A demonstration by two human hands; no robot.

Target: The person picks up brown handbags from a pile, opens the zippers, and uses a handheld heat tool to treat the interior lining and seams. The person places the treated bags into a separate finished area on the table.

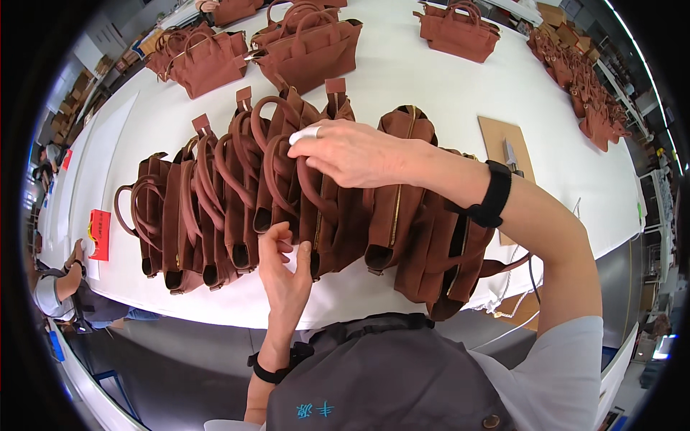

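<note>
A row of brown handbags with looped handles and brass zippers stands packed across the white table. My right hand (346,152) reaches over the middle bag (341,223), its fingers curled in at the top of a handle (310,188). A white covering (305,134) is on or at one fingertip; what the fingers grip, if anything, is hidden. At the near end of a neighbouring bag (275,188), my left hand (285,269) is raised with thumb and fingers apart. Its fingertips are close to that bag's lower corner, and nothing shows between them.
More brown bags (309,54) stand at the far side, with one bag (460,32) farther right. A cutting tool (511,154) lies on a brown board (496,136). White cord (512,276) hangs by the right edge. A red box (99,235) and another person (65,287) are at left.
</note>
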